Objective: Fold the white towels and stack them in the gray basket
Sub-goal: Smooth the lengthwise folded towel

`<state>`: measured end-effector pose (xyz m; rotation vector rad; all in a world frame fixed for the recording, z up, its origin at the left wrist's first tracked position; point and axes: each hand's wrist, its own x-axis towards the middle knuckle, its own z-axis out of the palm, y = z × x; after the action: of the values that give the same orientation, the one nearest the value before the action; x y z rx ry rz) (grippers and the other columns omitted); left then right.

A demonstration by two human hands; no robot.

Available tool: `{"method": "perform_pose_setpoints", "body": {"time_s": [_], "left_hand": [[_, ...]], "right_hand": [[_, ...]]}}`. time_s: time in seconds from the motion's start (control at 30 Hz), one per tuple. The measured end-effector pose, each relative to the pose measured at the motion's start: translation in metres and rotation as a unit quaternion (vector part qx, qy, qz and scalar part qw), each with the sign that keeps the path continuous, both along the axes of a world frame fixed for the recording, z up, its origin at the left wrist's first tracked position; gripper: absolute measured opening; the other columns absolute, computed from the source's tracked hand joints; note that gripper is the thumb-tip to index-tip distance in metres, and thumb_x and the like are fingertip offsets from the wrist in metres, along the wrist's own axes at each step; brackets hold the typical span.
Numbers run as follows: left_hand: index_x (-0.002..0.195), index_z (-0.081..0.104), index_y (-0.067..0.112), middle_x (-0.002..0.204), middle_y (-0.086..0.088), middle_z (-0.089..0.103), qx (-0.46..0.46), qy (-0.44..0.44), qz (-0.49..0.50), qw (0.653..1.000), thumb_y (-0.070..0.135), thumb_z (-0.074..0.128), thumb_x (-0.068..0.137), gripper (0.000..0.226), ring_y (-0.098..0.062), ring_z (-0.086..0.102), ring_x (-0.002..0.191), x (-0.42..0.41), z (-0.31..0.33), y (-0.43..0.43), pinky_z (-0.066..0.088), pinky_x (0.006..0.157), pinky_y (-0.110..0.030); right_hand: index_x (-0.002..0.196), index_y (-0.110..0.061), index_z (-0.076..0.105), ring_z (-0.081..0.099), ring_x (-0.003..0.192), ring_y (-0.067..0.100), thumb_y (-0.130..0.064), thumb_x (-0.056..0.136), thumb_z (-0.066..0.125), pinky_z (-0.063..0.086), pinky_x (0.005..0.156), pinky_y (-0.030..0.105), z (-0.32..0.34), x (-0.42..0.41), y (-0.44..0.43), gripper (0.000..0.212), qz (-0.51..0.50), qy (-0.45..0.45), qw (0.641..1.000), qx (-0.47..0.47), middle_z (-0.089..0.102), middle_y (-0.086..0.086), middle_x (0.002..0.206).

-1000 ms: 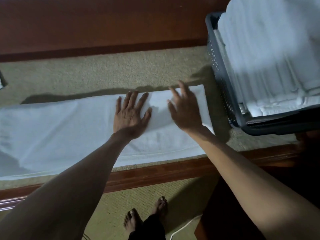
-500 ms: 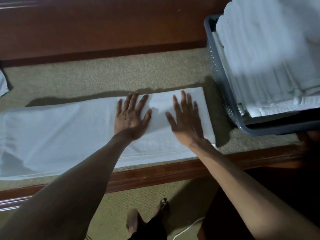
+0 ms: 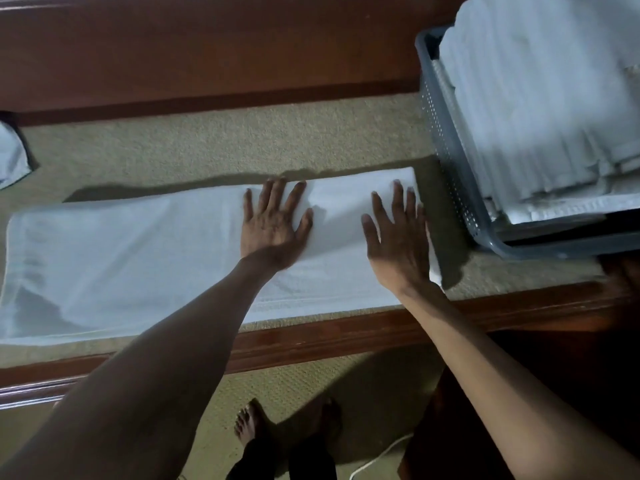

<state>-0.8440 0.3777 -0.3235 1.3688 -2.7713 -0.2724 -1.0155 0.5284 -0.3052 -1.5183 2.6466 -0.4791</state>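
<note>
A long white towel (image 3: 131, 258), folded lengthwise into a strip, lies flat on a beige padded surface (image 3: 214, 143). My left hand (image 3: 273, 226) presses flat on it with fingers spread, right of the strip's middle. My right hand (image 3: 398, 237) lies flat with straight fingers on the towel's right end. To the right stands the gray basket (image 3: 450, 150) with perforated walls, piled high with folded white towels (image 3: 540, 98).
A dark wooden rail (image 3: 346, 334) borders the near edge of the surface and a wooden back board (image 3: 207, 53) the far side. A bit of white cloth (image 3: 10, 157) shows at the far left. My bare feet and a white cord (image 3: 377, 459) are on the floor below.
My right hand has slid to the right along the towel, from beside my left hand to the towel's right end. My left hand has stayed pressed in place.
</note>
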Motion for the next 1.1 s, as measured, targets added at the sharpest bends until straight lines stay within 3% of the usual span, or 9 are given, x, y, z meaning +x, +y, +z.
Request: {"method": "perform_pose_setpoints", "body": {"time_s": [0.13,0.33,0.63,0.8,0.97,1.03,1.1], "left_hand": [[0.163,0.01,0.039,0.173,0.0,0.007,0.009,0.002,0.008,1.0,0.063,0.008,0.101,0.066,-0.02,-0.001,0.159,0.001,-0.001,0.003,-0.005,0.126,-0.054],[0.162,-0.006,0.042,0.172,0.001,-0.014,0.039,-0.018,0.022,0.999,0.071,0.005,0.099,0.07,-0.02,-0.016,0.158,0.027,0.004,-0.004,-0.014,0.124,-0.055],[0.16,-0.01,0.046,0.171,0.008,-0.016,0.053,-0.041,0.169,0.983,0.081,0.001,0.094,0.076,-0.016,-0.018,0.157,0.185,0.006,-0.057,-0.01,0.125,-0.055],[0.161,-0.01,0.042,0.171,0.007,-0.016,0.035,-0.025,0.184,0.982,0.078,0.001,0.095,0.076,-0.019,-0.019,0.157,0.198,0.006,-0.057,-0.008,0.125,-0.057],[0.162,-0.008,0.041,0.172,0.006,-0.013,0.04,-0.012,0.19,0.981,0.076,0.005,0.097,0.075,-0.02,-0.017,0.157,0.199,0.005,-0.055,-0.006,0.125,-0.057],[0.163,-0.005,0.039,0.172,0.006,-0.01,0.048,-0.01,0.183,0.982,0.076,0.008,0.097,0.077,-0.019,-0.014,0.158,0.199,0.006,-0.057,-0.004,0.126,-0.056],[0.164,0.002,0.036,0.173,0.005,-0.004,0.048,-0.007,0.193,0.98,0.079,0.01,0.096,0.081,-0.018,-0.006,0.159,0.207,0.009,-0.063,0.0,0.126,-0.054]], "right_hand": [[0.158,-0.018,0.035,0.01,0.156,0.031,-0.043,0.109,0.03,0.009,0.126,0.045,-0.002,0.039,-0.06,0.055,-0.003,-0.128,0.991,-0.024,0.015,0.014,0.169],[0.157,-0.019,0.036,0.023,0.153,0.033,-0.045,0.108,0.028,0.021,0.123,0.049,-0.029,0.048,-0.063,0.056,-0.023,0.002,1.0,-0.009,0.029,0.014,0.164],[0.159,-0.023,0.029,0.016,0.155,0.032,-0.048,0.109,0.019,0.014,0.126,0.051,-0.026,0.054,-0.065,0.057,-0.026,0.019,0.999,0.017,0.022,0.012,0.167],[0.158,-0.008,0.029,0.014,0.154,0.038,-0.04,0.108,0.03,0.012,0.125,0.053,-0.02,0.086,-0.087,0.059,-0.104,-0.027,0.994,0.009,0.018,0.022,0.166],[0.145,-0.002,0.051,0.034,0.149,0.035,-0.028,0.103,0.046,0.026,0.122,0.048,-0.021,0.179,-0.129,0.049,0.055,-0.054,0.991,-0.106,0.04,0.022,0.157],[0.15,-0.008,0.047,0.027,0.152,0.033,-0.033,0.103,0.043,0.022,0.124,0.049,-0.024,0.204,-0.139,0.053,0.075,-0.093,0.99,-0.078,0.034,0.019,0.161],[0.154,-0.014,0.039,0.021,0.154,0.032,-0.038,0.105,0.036,0.019,0.124,0.052,-0.03,0.211,-0.138,0.055,0.082,-0.05,0.995,-0.034,0.027,0.016,0.165]]}}
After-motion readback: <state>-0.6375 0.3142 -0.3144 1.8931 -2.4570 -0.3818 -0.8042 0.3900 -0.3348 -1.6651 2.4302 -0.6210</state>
